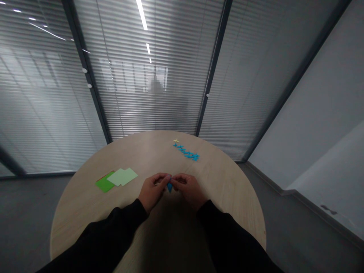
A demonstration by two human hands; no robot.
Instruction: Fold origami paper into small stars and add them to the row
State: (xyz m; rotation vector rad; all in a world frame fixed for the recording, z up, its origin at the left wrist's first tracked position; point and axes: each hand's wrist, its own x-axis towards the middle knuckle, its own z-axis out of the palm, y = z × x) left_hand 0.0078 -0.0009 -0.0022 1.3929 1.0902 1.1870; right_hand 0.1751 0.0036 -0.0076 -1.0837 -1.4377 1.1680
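Between my two hands is a small piece of folded blue paper (170,187), its pointed end showing below the fingers. My left hand (153,190) pinches it from the left, thumb and forefinger closed. From the other side my right hand (188,189) pinches the same paper, with its fingertips close to those of the left. The upper part of the paper is hidden by the fingers. Beyond the hands, several small blue folded paper shapes (188,152) lie in a slanting row, with a yellow folded paper star (176,140) at the far end.
Left of my hands lie overlapping paper sheets: pale green ones (125,176) and a brighter green one (104,184) with a reddish edge behind it. The round wooden table (76,212) stands near a glass partition with blinds (153,110). A white wall (318,125) rises on the right.
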